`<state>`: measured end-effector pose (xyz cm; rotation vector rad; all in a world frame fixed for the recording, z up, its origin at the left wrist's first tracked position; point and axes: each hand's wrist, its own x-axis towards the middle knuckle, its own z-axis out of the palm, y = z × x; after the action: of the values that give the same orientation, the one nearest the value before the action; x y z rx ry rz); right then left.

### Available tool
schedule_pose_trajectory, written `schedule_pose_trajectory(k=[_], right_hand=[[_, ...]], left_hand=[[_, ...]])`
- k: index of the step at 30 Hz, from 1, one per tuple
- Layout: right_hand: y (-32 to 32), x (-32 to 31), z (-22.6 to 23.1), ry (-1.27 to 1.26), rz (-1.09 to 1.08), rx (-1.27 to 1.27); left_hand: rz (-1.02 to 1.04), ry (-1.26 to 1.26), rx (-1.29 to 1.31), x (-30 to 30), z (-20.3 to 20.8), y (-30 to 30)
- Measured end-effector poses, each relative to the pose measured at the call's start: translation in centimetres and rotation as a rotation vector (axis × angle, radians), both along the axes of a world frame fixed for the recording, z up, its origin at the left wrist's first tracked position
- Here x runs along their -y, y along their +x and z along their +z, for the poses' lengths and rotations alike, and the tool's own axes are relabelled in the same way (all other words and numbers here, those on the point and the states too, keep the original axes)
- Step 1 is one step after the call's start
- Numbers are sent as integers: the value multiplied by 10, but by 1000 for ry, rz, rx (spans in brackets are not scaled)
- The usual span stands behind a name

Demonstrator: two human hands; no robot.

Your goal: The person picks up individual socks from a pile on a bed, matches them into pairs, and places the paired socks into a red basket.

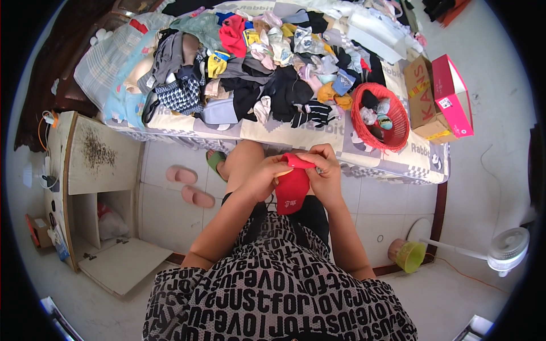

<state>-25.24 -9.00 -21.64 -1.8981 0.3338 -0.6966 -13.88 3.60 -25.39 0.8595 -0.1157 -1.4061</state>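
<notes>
Over my lap, both hands hold a red sock (pixel 293 193) with a small pale mark near its lower end. My left hand (pixel 265 177) pinches its upper left edge, fingers closed. At the upper right, my right hand (pixel 325 173) grips the same sock between thumb and fingers. The sock's top looks folded over between the hands, and its body hangs down. Just ahead, on the bed, lies a wide heap of clothes (pixel 290 88) with socks and small garments of many colours.
A red woven basket (pixel 360 116) with several small bundles stands at the bed's right edge, beside a cardboard box (pixel 421 96) and a pink box (pixel 452 94). Pink slippers (pixel 198 197) lie on the floor. At left is a cabinet (pixel 105 153); at right, a white fan (pixel 508 250) and green bin (pixel 410 257).
</notes>
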Motion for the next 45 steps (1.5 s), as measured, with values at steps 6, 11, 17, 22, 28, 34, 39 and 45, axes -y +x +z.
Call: schedule_pose_trajectory(k=[6, 11, 17, 22, 28, 34, 39, 45], right_hand=[[-4, 5, -3, -300, 41, 15], [-6, -1, 19, 268, 113, 66], [-12, 6, -10, 399, 66, -116], [-3, -3, -17, 128, -167, 39], [-8, -6, -18, -327, -193, -15], [-11, 2, -6, -160, 32, 5], [-12, 9, -11, 559, 123, -98], [-4, 9, -33, 418, -69, -38]], left_hand=[[57, -18, -13, 3, 45, -9], [84, -30, 265, 2, 19, -7], [91, 100, 324, 7, 31, -7], [50, 106, -5, 9, 23, -12], [7, 70, 318, 10, 14, -23], [153, 39, 230, 9, 7, -20], [16, 31, 460, 10, 9, -15], [-43, 181, 395, 11, 11, -10]])
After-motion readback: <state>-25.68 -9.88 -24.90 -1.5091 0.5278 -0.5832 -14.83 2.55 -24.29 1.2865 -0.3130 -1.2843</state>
